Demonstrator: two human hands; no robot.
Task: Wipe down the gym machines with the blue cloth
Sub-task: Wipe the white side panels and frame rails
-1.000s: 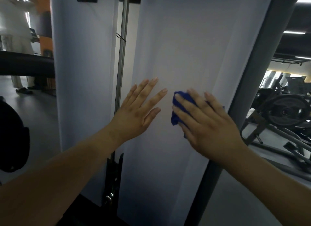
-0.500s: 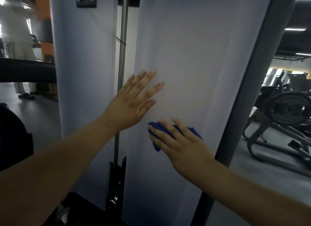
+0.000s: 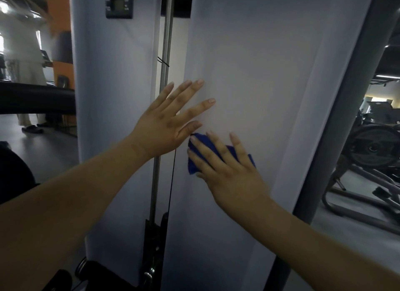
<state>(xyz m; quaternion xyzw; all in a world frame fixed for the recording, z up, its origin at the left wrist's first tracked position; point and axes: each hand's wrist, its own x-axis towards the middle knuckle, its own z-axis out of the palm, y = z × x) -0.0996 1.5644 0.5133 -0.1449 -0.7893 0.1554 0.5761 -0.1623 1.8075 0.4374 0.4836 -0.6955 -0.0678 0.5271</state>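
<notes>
Two hands, one blue cloth (image 3: 204,141), one tall white panel (image 3: 270,74).
The left hand (image 3: 171,121) lies flat on the white panel, fingers spread. The right hand (image 3: 229,173) presses the blue cloth there with straight fingers, hiding most of it. The far gym machine (image 3: 376,147) on the right is dim. The blue cloth is closer to the left thumb than before.
</notes>
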